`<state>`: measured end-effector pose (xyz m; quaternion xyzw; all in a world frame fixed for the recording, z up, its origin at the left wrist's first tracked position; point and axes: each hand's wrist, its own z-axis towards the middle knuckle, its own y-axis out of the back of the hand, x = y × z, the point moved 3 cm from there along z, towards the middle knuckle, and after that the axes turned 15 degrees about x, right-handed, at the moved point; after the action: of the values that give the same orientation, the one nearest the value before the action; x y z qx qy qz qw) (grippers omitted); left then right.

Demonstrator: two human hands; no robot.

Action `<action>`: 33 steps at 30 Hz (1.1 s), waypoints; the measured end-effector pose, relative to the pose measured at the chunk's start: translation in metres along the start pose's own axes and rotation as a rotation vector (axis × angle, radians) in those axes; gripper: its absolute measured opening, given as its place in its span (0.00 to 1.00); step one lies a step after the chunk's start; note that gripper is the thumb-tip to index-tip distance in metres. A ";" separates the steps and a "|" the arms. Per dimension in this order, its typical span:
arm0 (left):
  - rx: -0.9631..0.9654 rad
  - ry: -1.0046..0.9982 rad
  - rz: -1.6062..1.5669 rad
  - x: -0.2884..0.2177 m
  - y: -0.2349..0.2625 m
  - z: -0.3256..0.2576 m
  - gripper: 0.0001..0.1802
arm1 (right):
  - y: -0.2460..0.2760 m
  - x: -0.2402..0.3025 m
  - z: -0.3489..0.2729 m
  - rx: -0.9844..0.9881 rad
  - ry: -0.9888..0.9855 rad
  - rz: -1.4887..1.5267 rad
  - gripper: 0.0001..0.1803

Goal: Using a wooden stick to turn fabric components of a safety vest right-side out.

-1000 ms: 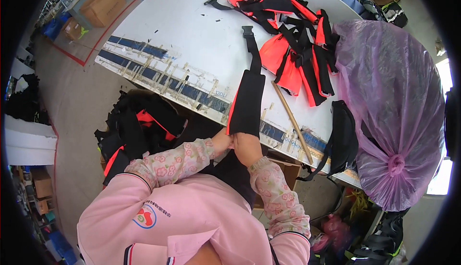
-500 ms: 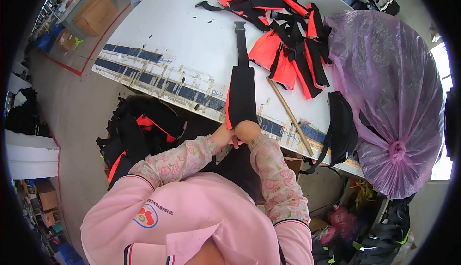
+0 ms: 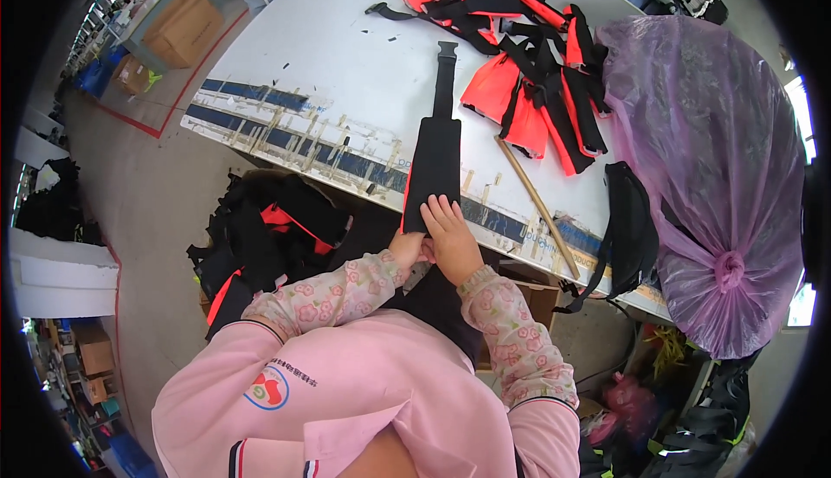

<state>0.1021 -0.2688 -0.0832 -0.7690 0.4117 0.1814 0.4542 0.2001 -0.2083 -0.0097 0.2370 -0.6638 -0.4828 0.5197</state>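
Note:
A black padded strap (image 3: 435, 162) with a red-orange edge lies lengthwise over the table's near edge. Its narrow webbing (image 3: 444, 88) runs away from me to a black plastic buckle (image 3: 447, 48). My right hand (image 3: 454, 240) rests flat on the pad's near end, its fingers stretched out. At the pad's near left corner, my left hand (image 3: 407, 247) is closed on the strap, with its fingertips partly hidden by the strap and the right hand.
Black and red-orange straps (image 3: 537, 80) are heaped at the table's far right. A wooden stick (image 3: 538, 208), a black pouch (image 3: 630, 227) and a large purple plastic bag (image 3: 710, 158) are on the right. More black straps (image 3: 268, 227) are piled below the table's left side.
My right hand has turned from a bent position to lying flat with fingers extended on the pad. My left hand stays at the strap's near end. The whole view has shifted slightly.

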 end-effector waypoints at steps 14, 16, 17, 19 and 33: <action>0.253 0.303 0.093 -0.063 0.014 -0.021 0.25 | 0.006 0.001 -0.003 0.062 0.005 0.091 0.25; 0.237 0.263 0.074 -0.056 0.011 -0.021 0.22 | 0.012 -0.011 -0.001 0.141 -0.021 0.229 0.26; 0.233 0.237 0.108 -0.053 0.011 -0.021 0.21 | 0.012 -0.017 0.001 0.230 -0.047 0.381 0.26; 0.226 0.256 0.105 -0.044 0.015 -0.019 0.17 | 0.022 -0.015 0.014 0.240 -0.085 0.516 0.27; 0.089 0.075 0.264 -0.017 0.029 -0.009 0.09 | 0.022 -0.056 0.103 0.051 -0.247 0.045 0.38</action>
<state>0.0680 -0.2753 -0.0831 -0.6935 0.5335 0.1921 0.4444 0.1295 -0.1127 -0.0149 0.1741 -0.7400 -0.4794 0.4385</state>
